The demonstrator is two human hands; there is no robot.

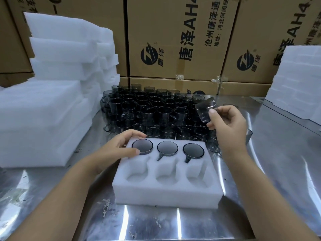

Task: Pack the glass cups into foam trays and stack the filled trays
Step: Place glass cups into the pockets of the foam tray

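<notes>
A single wide-angle camera sits on the person's head and faces forward and steeply down onto the steel table. The forearms enter from the lower corners, the left hand ends just left of centre, and the right hand, holding a glass cup, ends right of centre. The camera is close: the foam tray fills the lower middle, and the lens bows the cardboard boxes across the top and the foam stacks at the left edge and right edge.
</notes>
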